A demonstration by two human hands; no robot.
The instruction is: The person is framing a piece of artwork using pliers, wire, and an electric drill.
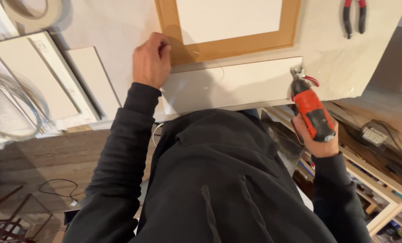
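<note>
A pale plywood workbench (pixel 354 63) fills the top of the view from above, with a wood-plank floor (pixel 39 157) below and shelving at lower right. On the bench lies a brown wooden frame (pixel 230 46) around a white panel, and just in front of it a long white board (pixel 228 85) runs along the bench's near edge. Flat white panels (pixel 43 76) are stacked at left beside coiled clear tubing (pixel 12 108); red-handled pliers (pixel 354 15) rest at upper right. The person, in a dark hooded top, has the left hand (pixel 150 60) curled shut and pressing at the frame's lower-left corner, above the board's left end. The right hand (pixel 317 135) is clamped around a red-and-black cordless driver (pixel 312 110), its tip at the board's right end, where a small metal fitting (pixel 296 72) sits. Judging by the grip, the driver's tip could skid off the fitting and mar the board, since the tool meets it at a slant; the board might also shift, being steadied only near its far end.
</note>
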